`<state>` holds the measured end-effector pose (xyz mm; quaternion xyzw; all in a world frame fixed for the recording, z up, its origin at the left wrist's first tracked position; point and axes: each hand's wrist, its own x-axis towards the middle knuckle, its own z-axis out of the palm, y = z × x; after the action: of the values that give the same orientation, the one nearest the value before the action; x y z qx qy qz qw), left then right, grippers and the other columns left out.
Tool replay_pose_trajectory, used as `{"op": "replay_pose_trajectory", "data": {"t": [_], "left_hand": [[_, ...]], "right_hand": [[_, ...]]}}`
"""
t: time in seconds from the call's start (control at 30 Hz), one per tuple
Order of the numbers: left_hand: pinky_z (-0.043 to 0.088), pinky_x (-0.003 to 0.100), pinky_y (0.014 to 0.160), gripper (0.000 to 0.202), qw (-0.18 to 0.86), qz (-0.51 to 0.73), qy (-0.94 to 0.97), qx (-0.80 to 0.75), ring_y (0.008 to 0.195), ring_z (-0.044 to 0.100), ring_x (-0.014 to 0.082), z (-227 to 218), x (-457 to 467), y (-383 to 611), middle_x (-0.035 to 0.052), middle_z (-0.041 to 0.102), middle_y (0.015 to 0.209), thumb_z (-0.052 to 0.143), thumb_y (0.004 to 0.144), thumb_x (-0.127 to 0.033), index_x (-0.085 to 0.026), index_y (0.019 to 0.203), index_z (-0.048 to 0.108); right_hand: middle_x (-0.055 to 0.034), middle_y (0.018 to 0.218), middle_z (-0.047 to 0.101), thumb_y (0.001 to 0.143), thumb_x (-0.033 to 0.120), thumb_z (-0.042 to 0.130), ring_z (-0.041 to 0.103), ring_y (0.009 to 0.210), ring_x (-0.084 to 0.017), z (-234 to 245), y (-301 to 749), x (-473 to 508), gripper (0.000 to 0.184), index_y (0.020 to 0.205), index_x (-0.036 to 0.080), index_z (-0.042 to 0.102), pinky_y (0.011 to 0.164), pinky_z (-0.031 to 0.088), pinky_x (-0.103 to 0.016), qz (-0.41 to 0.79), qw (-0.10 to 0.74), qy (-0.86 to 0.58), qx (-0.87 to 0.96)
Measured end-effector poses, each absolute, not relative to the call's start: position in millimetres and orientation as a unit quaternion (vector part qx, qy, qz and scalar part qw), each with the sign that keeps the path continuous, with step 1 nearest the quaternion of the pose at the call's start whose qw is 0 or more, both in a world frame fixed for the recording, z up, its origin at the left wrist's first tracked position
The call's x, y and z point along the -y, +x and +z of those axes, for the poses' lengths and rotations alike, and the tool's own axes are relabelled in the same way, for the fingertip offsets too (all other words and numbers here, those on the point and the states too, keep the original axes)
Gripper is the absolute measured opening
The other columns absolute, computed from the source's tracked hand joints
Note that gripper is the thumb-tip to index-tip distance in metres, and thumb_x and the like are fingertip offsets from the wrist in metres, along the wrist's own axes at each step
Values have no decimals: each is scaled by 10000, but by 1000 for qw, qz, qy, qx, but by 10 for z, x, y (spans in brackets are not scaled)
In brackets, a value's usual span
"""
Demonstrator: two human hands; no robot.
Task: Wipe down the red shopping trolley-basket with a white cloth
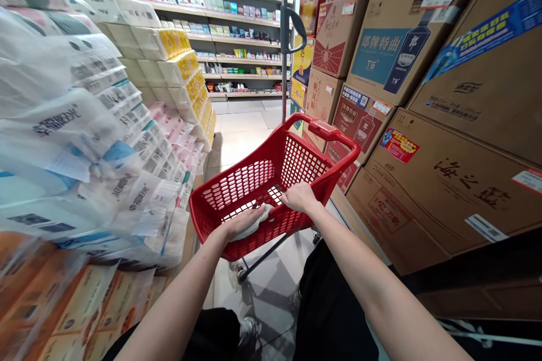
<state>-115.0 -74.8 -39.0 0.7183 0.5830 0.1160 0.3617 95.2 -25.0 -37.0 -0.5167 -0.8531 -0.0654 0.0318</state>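
A red plastic shopping cart [245,177] with latticed basket walls stands sideways before me in the aisle; its basket holds no goods. My left hand [245,221] presses a white cloth [257,227] against the near rim, fingers extended along it and palm over it. Farther right on the same rim, my right hand [300,197] is closed round the edge, its fingertips partly hidden. The cart's handle [324,130] rises at the far right of the basket, beyond my right hand.
Packs of tissue paper [139,130] are stacked along the left. Cardboard cartons [449,175] form a tall wall on the right. A grey pole [283,79] with a looped handle stands behind the cart, and stocked shelves [237,39] line the back.
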Motion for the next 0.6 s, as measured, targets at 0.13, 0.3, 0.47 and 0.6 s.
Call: {"op": "replay_pose_trajectory", "data": {"t": [0.13,0.3,0.47,0.6], "left_hand": [[332,336,1035,683,409,103,714,-559,1179,506,236,-456,733,-1210,33,550,1308,236,833,-682,-232,1216,579],[403,332,919,692,328,96,730,-592,1012,590,241,-592,701,-1224,95,659,1102,192,857,-650,-165,1034,653],[412,294,740,650,211,123,757,-606,809,618,219,-664,804,-1211,99,690,878,166,895,-576,-166,808,663],[379,261,689,609,103,179,759,-617,760,609,183,-619,978,-1231,86,685,829,156,928,-484,-169,760,649]], "right_hand": [[-125,824,716,908,290,321,642,819,-228,-437,909,294,452,823,155,744,743,374,-328,-86,64,-526,844],[-142,772,711,907,267,332,649,767,-238,-503,842,338,448,785,140,744,711,373,-340,-109,93,-514,845],[-127,741,711,892,242,371,651,724,-227,-510,841,349,405,763,146,743,697,372,-338,-132,100,-501,849],[-141,733,708,888,250,386,651,724,-218,-514,823,365,401,750,136,745,699,369,-329,-126,105,-507,846]]}}
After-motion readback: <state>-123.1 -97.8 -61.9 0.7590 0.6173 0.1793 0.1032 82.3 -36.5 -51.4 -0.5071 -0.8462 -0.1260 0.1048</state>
